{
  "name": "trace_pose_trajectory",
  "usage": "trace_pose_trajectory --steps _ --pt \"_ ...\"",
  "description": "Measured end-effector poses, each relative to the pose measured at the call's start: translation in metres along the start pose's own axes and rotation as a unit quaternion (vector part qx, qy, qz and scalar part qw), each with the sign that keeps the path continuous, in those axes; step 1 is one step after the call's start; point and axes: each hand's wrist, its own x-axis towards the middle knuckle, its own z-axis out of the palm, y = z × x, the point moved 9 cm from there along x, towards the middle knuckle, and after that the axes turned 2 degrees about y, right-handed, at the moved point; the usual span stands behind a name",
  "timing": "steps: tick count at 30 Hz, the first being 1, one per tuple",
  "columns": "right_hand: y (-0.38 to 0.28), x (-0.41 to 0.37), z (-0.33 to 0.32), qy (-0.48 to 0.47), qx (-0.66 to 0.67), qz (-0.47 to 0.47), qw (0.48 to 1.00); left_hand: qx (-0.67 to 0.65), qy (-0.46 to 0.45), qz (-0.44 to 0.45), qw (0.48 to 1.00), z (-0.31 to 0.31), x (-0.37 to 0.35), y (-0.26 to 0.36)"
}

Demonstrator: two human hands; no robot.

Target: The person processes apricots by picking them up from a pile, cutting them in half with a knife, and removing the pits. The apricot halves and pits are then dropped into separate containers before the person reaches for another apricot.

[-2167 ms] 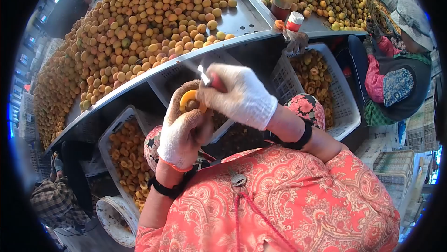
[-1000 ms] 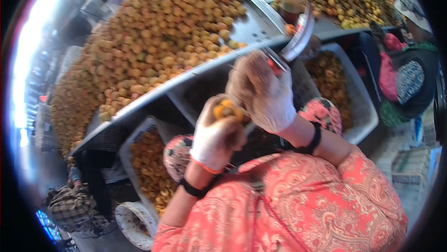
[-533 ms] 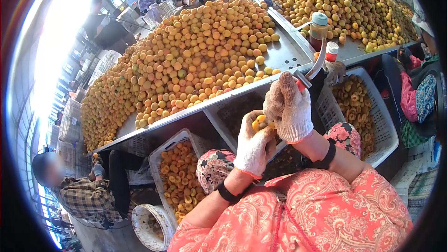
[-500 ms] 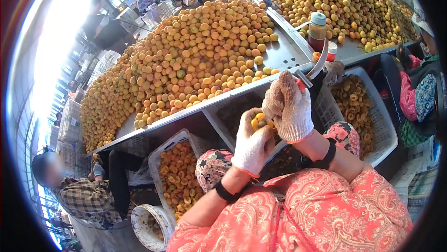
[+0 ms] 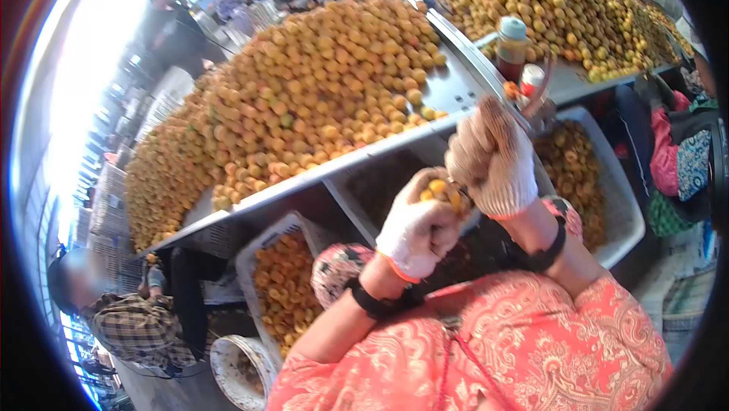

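My left hand (image 5: pixel 418 221), in a white knit glove, is closed around an orange-yellow apricot (image 5: pixel 439 189); the fruit shows between thumb and fingers. Right beside it, my gloved right hand (image 5: pixel 492 156) is curled around the handle of a curved knife (image 5: pixel 542 83). The blade is blurred and points up, away from the apricot. The fingers of my right hand are at the fruit's right side. Both hands are over the near edge of a steel table (image 5: pixel 448 92) heaped with apricots (image 5: pixel 319 69).
A crate of opened fruit (image 5: pixel 282 274) stands left, another crate (image 5: pixel 626 206) right. A bottle with a turquoise lid (image 5: pixel 512 50) and a white-lidded jar (image 5: pixel 531 80) stand on the table. A white bucket (image 5: pixel 226 358) is lower left. A person (image 5: pixel 140 327) sits at left.
Both hands have shifted slightly right in the view, still close together at the apricot. The knife blade has swung to a more upright angle and is now blurred.
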Motion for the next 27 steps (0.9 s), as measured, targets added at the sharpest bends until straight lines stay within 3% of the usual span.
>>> trace_pose_trajectory --steps 2,5,11,18,21,23,27 --pt "0.006 0.004 -0.008 0.019 0.045 0.026 0.998 -0.050 -0.010 -0.033 0.998 -0.006 0.001 -0.013" --pt "0.007 0.005 -0.013 0.062 0.038 0.006 0.997 -0.059 -0.007 0.013 0.998 -0.005 0.001 -0.006" --pt "0.012 0.003 -0.016 0.108 0.029 -0.006 0.994 -0.033 0.095 0.084 0.991 -0.010 0.005 -0.004" --pt "0.015 0.006 -0.034 0.154 0.068 0.019 0.986 -0.037 0.081 0.126 0.988 -0.011 0.010 -0.007" --pt "0.018 0.008 -0.039 0.172 0.070 0.032 0.982 0.045 0.097 0.166 0.980 -0.012 0.012 -0.001" --pt "0.019 0.007 -0.046 0.221 0.075 0.036 0.972 0.279 0.138 0.273 0.910 -0.018 0.014 0.012" --pt "0.022 0.011 -0.057 0.209 0.091 0.061 0.972 0.349 0.095 0.289 0.886 -0.017 0.016 0.016"
